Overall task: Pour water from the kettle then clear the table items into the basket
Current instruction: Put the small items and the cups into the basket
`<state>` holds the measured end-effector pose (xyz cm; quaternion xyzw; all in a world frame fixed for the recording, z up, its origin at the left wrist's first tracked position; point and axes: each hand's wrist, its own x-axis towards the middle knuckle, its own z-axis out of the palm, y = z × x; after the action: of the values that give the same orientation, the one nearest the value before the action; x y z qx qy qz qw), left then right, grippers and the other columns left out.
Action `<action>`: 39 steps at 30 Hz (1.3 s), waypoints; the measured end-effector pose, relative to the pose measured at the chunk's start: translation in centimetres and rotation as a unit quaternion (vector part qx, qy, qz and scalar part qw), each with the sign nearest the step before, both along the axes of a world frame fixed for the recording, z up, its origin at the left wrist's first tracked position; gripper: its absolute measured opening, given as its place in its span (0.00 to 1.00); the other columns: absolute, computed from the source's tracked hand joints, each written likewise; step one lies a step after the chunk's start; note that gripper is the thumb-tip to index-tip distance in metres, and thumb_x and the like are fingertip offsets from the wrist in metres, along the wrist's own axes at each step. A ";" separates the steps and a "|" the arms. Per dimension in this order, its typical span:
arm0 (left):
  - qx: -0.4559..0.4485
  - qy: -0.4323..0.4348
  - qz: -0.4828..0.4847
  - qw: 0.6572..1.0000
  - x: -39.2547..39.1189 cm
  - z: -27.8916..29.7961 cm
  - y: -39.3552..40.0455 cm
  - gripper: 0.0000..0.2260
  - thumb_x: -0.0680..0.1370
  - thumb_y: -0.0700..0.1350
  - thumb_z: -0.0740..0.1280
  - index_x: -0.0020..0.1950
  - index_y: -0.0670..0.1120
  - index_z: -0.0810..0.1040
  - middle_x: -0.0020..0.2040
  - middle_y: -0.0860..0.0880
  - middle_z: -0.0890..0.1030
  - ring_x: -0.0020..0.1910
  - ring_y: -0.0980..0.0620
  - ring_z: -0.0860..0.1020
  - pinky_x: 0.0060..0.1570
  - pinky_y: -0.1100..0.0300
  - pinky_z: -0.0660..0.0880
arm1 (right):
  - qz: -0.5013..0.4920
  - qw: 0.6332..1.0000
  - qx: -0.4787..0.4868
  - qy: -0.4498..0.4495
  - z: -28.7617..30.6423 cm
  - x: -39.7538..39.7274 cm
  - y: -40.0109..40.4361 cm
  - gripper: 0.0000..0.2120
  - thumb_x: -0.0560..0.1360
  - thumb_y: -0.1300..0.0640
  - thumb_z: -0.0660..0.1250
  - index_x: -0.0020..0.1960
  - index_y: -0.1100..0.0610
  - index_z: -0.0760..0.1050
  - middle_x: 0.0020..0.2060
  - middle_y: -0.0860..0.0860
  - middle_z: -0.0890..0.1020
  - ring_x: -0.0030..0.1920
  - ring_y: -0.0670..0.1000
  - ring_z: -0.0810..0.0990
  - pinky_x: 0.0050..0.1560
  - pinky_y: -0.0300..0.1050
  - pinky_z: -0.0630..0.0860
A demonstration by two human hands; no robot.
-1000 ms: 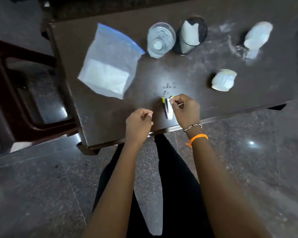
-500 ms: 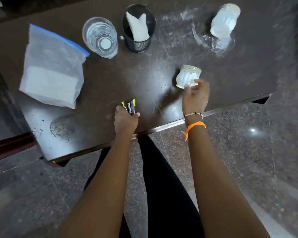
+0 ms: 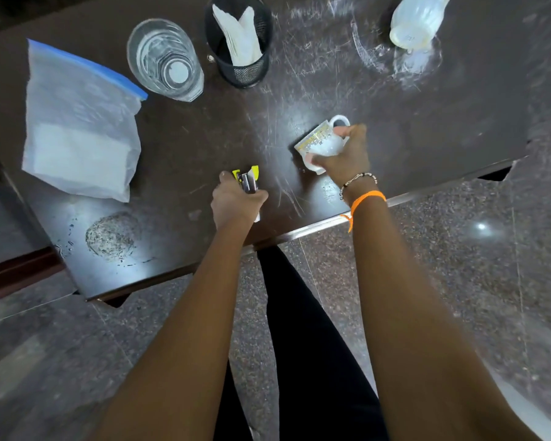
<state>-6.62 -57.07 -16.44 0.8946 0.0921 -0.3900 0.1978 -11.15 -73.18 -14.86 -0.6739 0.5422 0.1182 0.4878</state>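
My right hand grips a small white cup with a gold pattern, tilted on its side just above the dark table. My left hand holds a few small sachets, yellow and silver, near the table's front edge. A black mesh basket with white paper in it stands at the back centre. A clear glass stands to its left. No kettle can be seen.
A clear zip bag with a blue seal and white contents lies at the left. A white plastic bottle lies at the back right among smears. A dark chair is at the far left. Polished stone floor lies below.
My right hand left the sachets, reached right and took hold of the cup, tipping it. My left hand picked up the sachets. The view shifted towards the table.
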 end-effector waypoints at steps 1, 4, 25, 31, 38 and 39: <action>-0.009 0.004 0.004 1.000 0.0 0.2 -0.3 0.21 0.70 0.48 0.71 0.57 0.39 0.70 0.55 0.39 0.78 0.55 0.39 0.76 0.53 0.53 0.73 | 0.002 1.000 -0.008 0.007 -0.1 -0.1 0.4 0.24 0.66 0.60 0.75 0.53 0.54 0.62 0.57 0.54 0.73 0.59 0.57 0.72 0.60 0.50 0.69; -0.035 0.009 0.021 0.999 0.0 0.6 -0.8 0.20 0.69 0.48 0.71 0.54 0.40 0.70 0.52 0.41 0.79 0.53 0.40 0.78 0.51 0.53 0.74 | -0.008 0.998 -0.054 0.017 -0.2 -0.2 1.2 0.18 0.70 0.54 0.72 0.47 0.54 0.62 0.55 0.56 0.77 0.58 0.59 0.72 0.59 0.48 0.67; -0.142 -0.061 0.274 0.949 -2.0 6.9 10.9 0.05 0.74 0.42 0.66 0.48 0.44 0.73 0.37 0.50 0.76 0.41 0.43 0.80 0.48 0.44 0.78 | 0.250 0.960 -0.099 -0.084 5.2 3.6 14.2 0.06 0.73 0.64 0.62 0.51 0.62 0.72 0.42 0.61 0.83 0.46 0.63 0.80 0.47 0.57 0.77; -0.125 -0.134 0.326 0.927 -0.5 10.5 19.1 0.13 0.71 0.38 0.68 0.55 0.45 0.76 0.47 0.45 0.80 0.46 0.47 0.78 0.54 0.51 0.76 | 0.347 0.909 -0.096 -0.210 10.3 7.0 21.5 0.06 0.74 0.64 0.63 0.50 0.63 0.71 0.38 0.57 0.83 0.39 0.62 0.81 0.42 0.61 0.77; -0.113 -0.227 0.460 0.851 2.1 15.1 30.2 0.10 0.74 0.41 0.69 0.55 0.45 0.79 0.51 0.45 0.81 0.49 0.49 0.80 0.57 0.49 0.75 | 0.431 0.852 -0.100 -0.280 14.0 11.5 32.6 0.03 0.75 0.61 0.63 0.49 0.59 0.72 0.39 0.56 0.83 0.41 0.61 0.82 0.42 0.63 0.78; -0.105 -0.236 0.474 0.841 2.8 15.6 32.4 0.10 0.74 0.42 0.69 0.54 0.45 0.80 0.50 0.45 0.82 0.48 0.49 0.80 0.56 0.50 0.76 | 0.435 0.849 -0.094 -0.286 14.3 12.5 34.8 0.03 0.75 0.61 0.63 0.48 0.59 0.72 0.39 0.55 0.83 0.41 0.61 0.82 0.42 0.64 0.78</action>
<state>-3.78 -24.66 -0.80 0.7805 0.4141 -0.0325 0.4672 1.35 -38.36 -0.57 -0.8872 0.0385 0.0685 0.4546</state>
